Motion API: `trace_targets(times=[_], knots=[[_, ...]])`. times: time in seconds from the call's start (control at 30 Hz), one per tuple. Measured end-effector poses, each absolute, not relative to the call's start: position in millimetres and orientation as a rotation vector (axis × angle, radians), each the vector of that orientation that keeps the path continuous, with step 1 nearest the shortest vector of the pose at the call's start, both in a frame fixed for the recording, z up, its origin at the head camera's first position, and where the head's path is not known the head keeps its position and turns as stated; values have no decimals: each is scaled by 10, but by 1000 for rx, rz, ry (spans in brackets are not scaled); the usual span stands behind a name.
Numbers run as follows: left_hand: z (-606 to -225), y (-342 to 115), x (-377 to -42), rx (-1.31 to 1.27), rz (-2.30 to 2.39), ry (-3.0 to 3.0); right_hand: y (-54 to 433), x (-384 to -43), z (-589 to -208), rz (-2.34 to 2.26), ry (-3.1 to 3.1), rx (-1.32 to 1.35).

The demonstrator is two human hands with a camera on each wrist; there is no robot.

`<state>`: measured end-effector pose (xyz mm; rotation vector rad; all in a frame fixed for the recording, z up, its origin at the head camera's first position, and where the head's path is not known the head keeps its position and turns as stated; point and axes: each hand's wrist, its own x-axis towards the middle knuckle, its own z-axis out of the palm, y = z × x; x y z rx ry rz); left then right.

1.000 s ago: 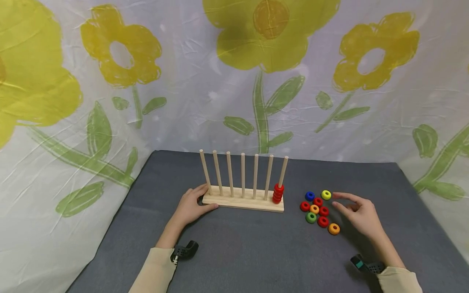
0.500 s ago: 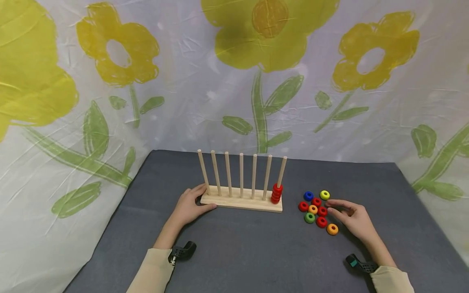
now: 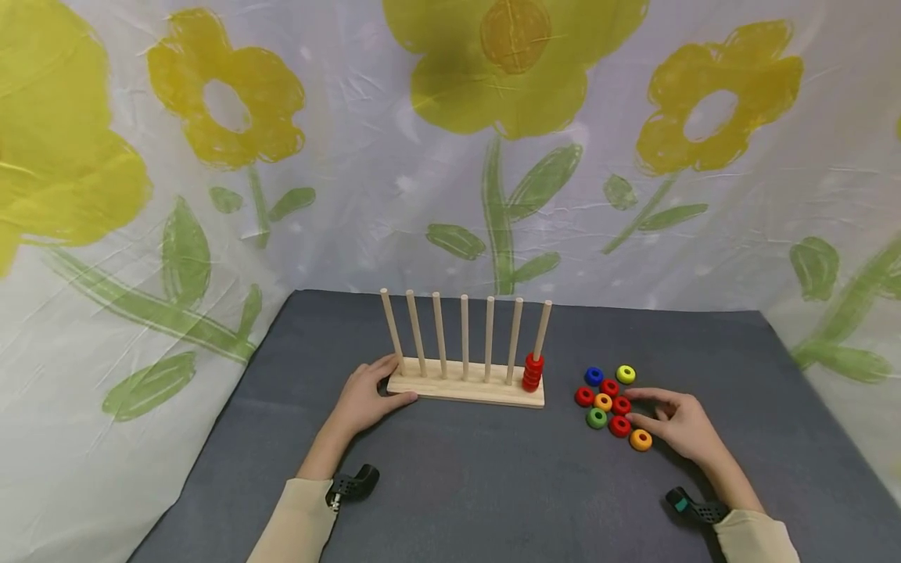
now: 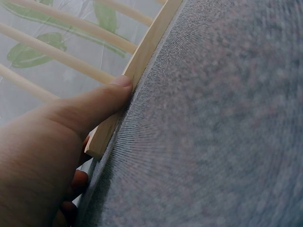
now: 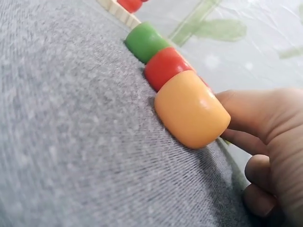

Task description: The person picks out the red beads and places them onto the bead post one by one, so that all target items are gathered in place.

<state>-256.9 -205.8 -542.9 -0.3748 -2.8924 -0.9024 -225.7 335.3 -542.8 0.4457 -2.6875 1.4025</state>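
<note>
My left hand [image 3: 366, 399] grips the left end of a wooden peg rack [image 3: 450, 389], its thumb along the front edge and its fingers behind. Upright pegs stand in a row on the base, and several red beads [image 3: 533, 373] are stacked on the rightmost one. At the right, my right hand [image 3: 684, 422] pinches a red bead [image 3: 620, 406] between thumb and index finger, at the right side of a loose bead group. In the right wrist view an orange bead [image 5: 191, 111] hides the fingertips, with a red bead [image 5: 166, 67] and a green bead [image 5: 146, 41] beyond it.
Around the pinched bead lie a blue bead [image 3: 594, 376], a yellow bead [image 3: 626, 374], an orange bead [image 3: 603, 402], a green bead [image 3: 597, 418] and several red ones. A flower-printed cloth [image 3: 338, 195] hangs behind the dark grey table [image 3: 493, 485].
My right hand has moved left from beside the yellow bead to the red bead, and its thumb has come down to that bead's near side. The left hand stays on the rack.
</note>
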Motion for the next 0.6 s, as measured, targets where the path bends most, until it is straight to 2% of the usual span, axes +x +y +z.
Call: trace_targets(times=[0.6], knots=[[-5429, -2057, -2577, -385, -901, -2882, 3286, -2230, -5446, 1242, -2687, 446]])
